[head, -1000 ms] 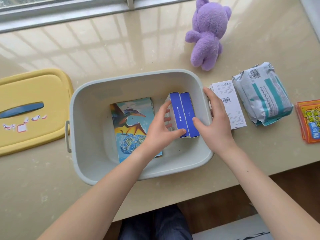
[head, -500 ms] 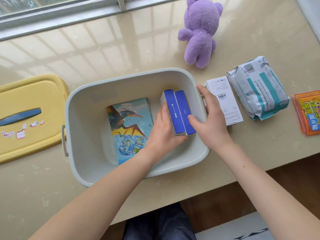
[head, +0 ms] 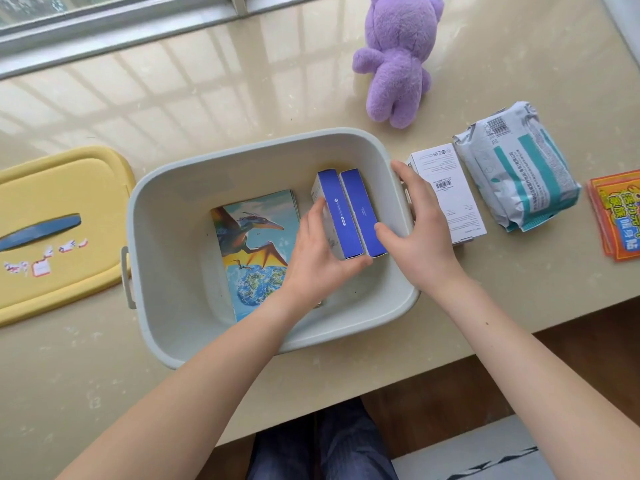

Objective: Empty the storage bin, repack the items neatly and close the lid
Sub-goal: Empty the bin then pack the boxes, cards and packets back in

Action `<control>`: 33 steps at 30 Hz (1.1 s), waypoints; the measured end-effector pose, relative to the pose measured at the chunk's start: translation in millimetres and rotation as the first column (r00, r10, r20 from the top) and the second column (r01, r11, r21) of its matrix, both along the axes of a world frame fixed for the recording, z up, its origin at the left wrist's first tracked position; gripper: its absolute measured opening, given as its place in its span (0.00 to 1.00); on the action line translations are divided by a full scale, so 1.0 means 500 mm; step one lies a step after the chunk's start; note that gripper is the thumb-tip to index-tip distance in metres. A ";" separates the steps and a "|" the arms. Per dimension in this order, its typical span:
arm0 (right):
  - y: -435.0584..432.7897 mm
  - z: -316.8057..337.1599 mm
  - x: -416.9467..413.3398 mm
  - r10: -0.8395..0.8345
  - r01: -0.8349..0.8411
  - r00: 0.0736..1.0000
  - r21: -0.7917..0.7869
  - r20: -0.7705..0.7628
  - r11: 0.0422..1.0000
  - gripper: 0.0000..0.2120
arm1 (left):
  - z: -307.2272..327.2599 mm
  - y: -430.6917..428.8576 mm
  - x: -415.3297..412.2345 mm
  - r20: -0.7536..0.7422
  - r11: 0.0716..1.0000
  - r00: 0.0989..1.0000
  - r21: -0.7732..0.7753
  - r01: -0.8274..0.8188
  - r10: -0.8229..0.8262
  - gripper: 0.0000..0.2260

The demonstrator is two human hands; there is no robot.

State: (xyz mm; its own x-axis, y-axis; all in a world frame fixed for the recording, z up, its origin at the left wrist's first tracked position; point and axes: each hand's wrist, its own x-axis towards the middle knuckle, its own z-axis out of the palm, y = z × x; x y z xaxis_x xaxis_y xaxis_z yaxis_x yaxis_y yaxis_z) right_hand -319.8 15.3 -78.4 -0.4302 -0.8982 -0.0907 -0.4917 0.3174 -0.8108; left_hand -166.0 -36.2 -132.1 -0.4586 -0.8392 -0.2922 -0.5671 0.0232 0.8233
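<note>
The grey storage bin (head: 242,150) stands open in the middle of the table. A dinosaur picture book (head: 249,237) lies flat on its floor. Two blue boxes (head: 353,209) stand on edge side by side in the bin's right half. My left hand (head: 315,261) grips their left side, its thumb curled round their near end. My right hand (head: 422,233) lies with straight fingers along the bin's right rim and touches the right box with its thumb. The yellow lid (head: 62,188) rests on the table left of the bin.
On the table right of the bin lie a white box (head: 453,202), a wipes pack (head: 519,168) and orange packets (head: 620,216). A purple plush bear (head: 398,64) lies behind the bin. The window sill runs along the back. The table's front edge is near my body.
The two blue boxes have stayed in the bin's right half. My left hand's fingers have slid closer along their left side; the right hand has barely moved.
</note>
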 end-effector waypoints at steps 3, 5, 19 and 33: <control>0.001 0.000 0.000 0.004 -0.004 1.000 0.003 0.004 1.000 0.37 | -0.003 -0.003 0.000 -0.066 0.993 0.995 0.092 -0.072 0.079 0.43; 0.001 0.000 0.000 0.005 -0.005 1.000 0.005 0.004 1.000 0.37 | -0.007 -0.005 -0.002 -0.096 0.978 0.985 0.166 -0.126 0.143 0.37; 0.001 0.000 -0.001 -0.005 0.005 1.000 0.009 0.009 1.000 0.37 | -0.008 -0.003 -0.010 -0.055 0.994 0.996 0.087 -0.063 0.068 0.36; 0.001 -0.002 -0.002 -0.005 0.005 1.000 0.006 0.023 1.000 0.37 | 0.000 -0.008 -0.002 -0.058 0.970 0.978 0.154 -0.190 0.201 0.32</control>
